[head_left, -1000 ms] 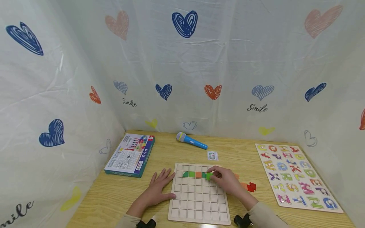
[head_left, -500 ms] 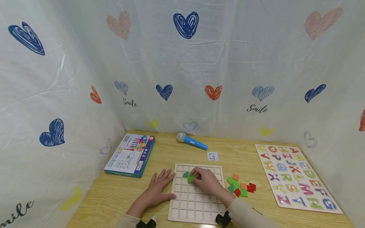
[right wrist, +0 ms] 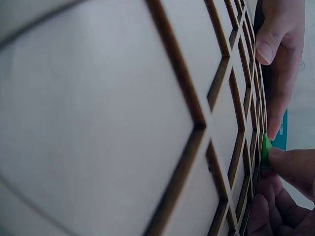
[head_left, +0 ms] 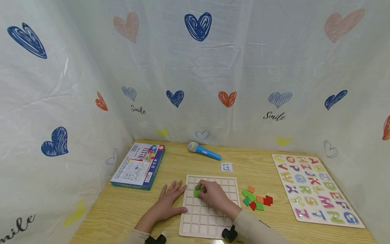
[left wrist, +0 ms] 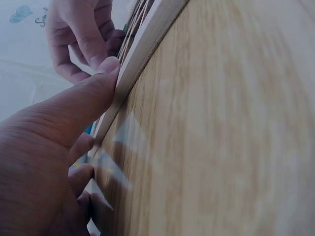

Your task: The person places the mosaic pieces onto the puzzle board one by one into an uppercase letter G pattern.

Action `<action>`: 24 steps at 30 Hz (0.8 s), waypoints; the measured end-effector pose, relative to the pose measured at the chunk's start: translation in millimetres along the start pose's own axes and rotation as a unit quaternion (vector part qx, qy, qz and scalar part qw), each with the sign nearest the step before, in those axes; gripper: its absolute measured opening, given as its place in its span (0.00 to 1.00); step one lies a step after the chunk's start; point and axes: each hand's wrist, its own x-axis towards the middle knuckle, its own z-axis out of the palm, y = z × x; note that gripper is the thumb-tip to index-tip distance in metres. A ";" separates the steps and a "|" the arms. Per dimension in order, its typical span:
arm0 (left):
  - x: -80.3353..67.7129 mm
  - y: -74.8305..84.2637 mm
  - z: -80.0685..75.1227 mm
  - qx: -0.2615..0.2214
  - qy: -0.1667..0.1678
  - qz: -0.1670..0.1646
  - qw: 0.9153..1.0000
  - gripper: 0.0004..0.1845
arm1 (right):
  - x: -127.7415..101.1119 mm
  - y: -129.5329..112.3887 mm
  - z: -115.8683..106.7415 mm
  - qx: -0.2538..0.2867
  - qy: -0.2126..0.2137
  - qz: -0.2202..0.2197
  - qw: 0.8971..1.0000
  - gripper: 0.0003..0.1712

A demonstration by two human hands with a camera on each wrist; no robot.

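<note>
Pinching green tile (head_left: 196, 194), right hand (head_left: 214, 195) works over grid board (head_left: 195, 227) in head view; tile sits nearer board's left edge than moment ago, suggesting placing there is in hand. Left hand (head_left: 167, 204), fingers spread, rests along board's left edge. Left wrist view: left thumb (left wrist: 91, 93) touches board's side. Right wrist view: tile under right thumb (right wrist: 293, 164), at board's far cells; whether seated, cannot tell.

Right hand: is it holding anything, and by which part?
The right hand pinches a green tile by its right side in the head view; the exact spot is hidden.
</note>
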 end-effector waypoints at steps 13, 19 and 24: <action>-0.8 4.5 -1.8 -0.006 0.001 0.004 1.000 0.46 | -1.9 -0.2 -0.9 -0.009 -0.013 -0.001 1.000 0.07; 0.2 1.9 -0.9 -0.001 -0.001 0.001 1.000 0.47 | -8.1 2.7 -5.6 -0.002 -0.004 -0.006 1.000 0.09; 0.6 1.6 -0.8 0.000 0.001 -0.004 1.000 0.47 | -15.2 7.5 -12.6 -0.007 0.002 -0.006 1.000 0.10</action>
